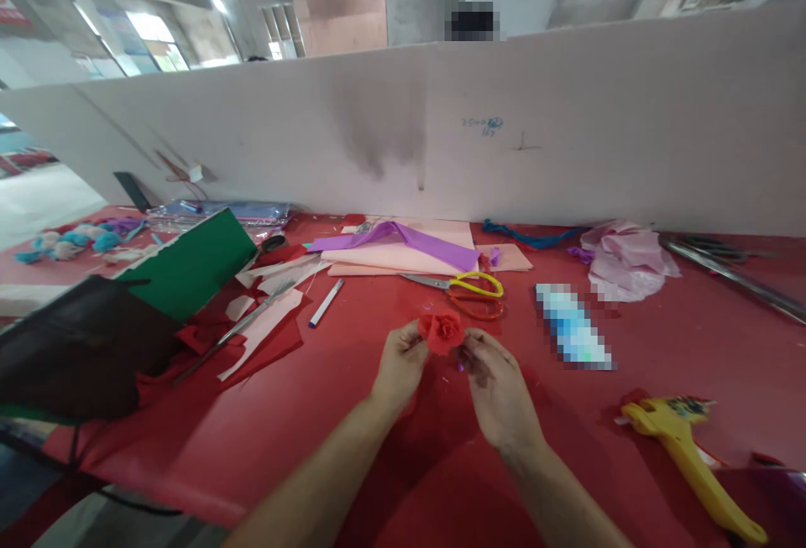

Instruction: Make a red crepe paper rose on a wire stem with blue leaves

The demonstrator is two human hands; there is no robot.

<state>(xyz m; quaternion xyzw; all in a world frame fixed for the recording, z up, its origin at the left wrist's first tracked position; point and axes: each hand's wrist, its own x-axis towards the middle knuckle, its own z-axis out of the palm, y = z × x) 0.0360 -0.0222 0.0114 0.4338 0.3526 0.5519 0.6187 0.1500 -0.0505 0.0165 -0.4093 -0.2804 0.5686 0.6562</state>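
Note:
A small red paper flower (444, 330) with ruffled petals is held just above the red table, between my two hands. My left hand (401, 363) pinches its left edge with thumb and fingers. On the other side my right hand (497, 376) is closed at the flower's right edge, its fingertips pressed together there. Beyond the flower lie scissors (475, 288) with yellow and orange handles, blades pointing left. A yellow glue gun (693, 456) rests to the right of my right hand.
Purple paper (403, 246) lies over peach sheets (358, 261) at the back. A marker (326, 303), a green board (195, 267) and a dark bag (81, 347) are to the left. Pink plastic (630, 258) and a metal rod (743, 279) lie right. A white partition (264, 128) borders the table.

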